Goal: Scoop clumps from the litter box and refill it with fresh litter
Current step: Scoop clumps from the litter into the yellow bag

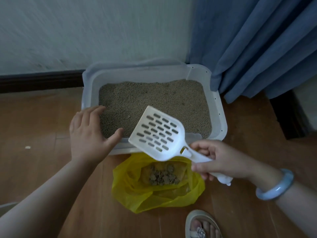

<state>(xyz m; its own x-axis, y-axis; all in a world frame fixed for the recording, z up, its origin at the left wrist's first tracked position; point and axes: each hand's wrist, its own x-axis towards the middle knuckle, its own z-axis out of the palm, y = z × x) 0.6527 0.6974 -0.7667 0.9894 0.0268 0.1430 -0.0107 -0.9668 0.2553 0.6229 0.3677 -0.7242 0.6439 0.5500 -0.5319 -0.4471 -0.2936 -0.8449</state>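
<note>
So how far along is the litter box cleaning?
Some scooping looks done: clumps lie in the yellow bag. In hand: the right hand grips the empty scoop above the litter box, left hand open at its corner. Left: refilling; no fresh litter supply shows.

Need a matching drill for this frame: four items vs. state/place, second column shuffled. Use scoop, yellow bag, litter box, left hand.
Column 1:
1. scoop
2. yellow bag
3. litter box
4. left hand

Column 2:
A. on the floor, clumps inside
B. fingers spread, at the box's near-left corner
C. gripped by the right hand, empty
D. by the wall, filled with litter

Pairs: 1-C; 2-A; 3-D; 4-B
</note>
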